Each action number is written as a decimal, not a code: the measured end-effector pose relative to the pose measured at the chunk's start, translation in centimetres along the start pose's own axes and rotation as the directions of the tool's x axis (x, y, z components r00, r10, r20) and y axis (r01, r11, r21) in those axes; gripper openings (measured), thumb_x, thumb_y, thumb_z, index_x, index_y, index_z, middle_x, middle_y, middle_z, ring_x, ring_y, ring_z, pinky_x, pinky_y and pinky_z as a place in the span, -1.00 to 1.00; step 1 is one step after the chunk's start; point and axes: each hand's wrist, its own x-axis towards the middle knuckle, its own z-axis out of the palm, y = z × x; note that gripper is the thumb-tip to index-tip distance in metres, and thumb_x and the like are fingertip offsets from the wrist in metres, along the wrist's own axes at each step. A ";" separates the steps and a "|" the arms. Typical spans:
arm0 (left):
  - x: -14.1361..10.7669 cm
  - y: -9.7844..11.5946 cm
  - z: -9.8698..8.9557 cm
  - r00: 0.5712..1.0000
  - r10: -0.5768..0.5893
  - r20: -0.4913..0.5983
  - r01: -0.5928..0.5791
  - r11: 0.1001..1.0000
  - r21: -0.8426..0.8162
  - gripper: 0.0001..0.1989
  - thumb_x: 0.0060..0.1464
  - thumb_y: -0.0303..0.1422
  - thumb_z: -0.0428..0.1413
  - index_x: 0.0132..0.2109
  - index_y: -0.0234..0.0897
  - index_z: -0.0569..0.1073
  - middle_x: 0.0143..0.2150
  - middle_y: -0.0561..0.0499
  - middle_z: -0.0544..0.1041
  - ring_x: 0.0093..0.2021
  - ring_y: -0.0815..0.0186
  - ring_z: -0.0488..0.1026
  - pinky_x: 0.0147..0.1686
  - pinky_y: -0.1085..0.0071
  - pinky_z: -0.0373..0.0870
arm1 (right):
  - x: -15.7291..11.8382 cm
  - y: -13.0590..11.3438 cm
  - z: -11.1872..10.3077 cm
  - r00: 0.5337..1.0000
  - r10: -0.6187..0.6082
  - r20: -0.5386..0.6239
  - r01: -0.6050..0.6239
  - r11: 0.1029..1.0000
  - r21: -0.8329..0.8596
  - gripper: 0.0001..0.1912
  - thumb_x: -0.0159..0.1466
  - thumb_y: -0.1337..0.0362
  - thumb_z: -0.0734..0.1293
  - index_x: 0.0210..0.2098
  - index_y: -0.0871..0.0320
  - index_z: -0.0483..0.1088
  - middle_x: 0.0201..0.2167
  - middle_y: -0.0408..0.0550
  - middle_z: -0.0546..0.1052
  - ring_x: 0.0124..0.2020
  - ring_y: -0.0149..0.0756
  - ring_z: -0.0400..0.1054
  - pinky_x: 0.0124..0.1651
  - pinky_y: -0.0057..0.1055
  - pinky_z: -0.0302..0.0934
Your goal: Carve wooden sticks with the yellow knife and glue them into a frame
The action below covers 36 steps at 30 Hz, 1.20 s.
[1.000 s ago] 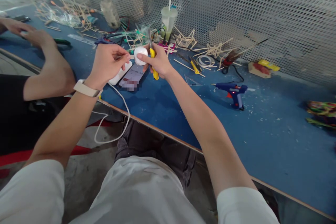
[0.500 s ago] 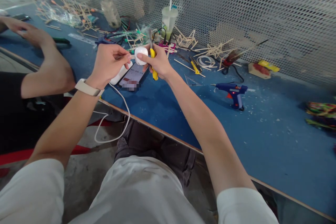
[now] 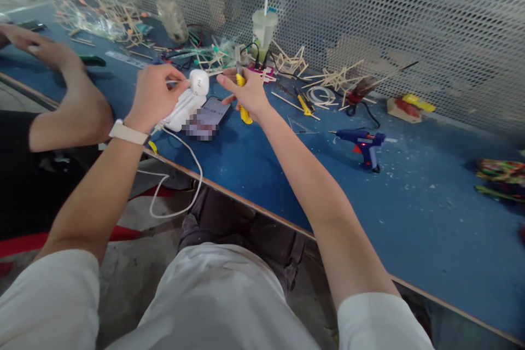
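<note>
My left hand [image 3: 158, 93], with a pale watch band [image 3: 129, 133] on its wrist, is closed, fingertips pinched at a small white rounded case [image 3: 199, 83]. The case's exact kind is unclear. My right hand [image 3: 249, 93] has its fingers wrapped around a yellow utility knife [image 3: 244, 112], blade end up; its thumb points toward the case. Below the hands lie a white power strip [image 3: 184, 110] with a cable and a phone [image 3: 211, 115] whose screen is partly blurred.
A blue glue gun [image 3: 363, 145] stands at the right, with another yellow cutter [image 3: 304, 103] and a wire coil [image 3: 322, 96] behind. Thin wooden sticks [image 3: 338, 77] and a drink cup [image 3: 263, 30] line the mesh wall. Another person's arm [image 3: 77, 104] rests at the left.
The white case has left my right thumb and moved left with my left hand. More of the power strip shows. My right hand still grips the utility knife, nearly in place.
</note>
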 end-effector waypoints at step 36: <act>8.6 1.9 5.0 0.832 -0.043 0.552 -0.256 0.854 0.452 -0.61 0.50 -0.38 0.06 0.22 -0.48 0.69 0.14 -0.10 0.71 -0.15 0.29 0.18 0.12 0.33 0.30 | 1.6 0.7 -2.4 0.944 -0.094 -0.317 0.037 0.983 -0.182 -0.37 0.36 -0.36 0.57 -0.18 0.01 0.33 -0.35 -0.09 0.51 -0.45 -0.21 0.53 -0.51 -0.31 0.43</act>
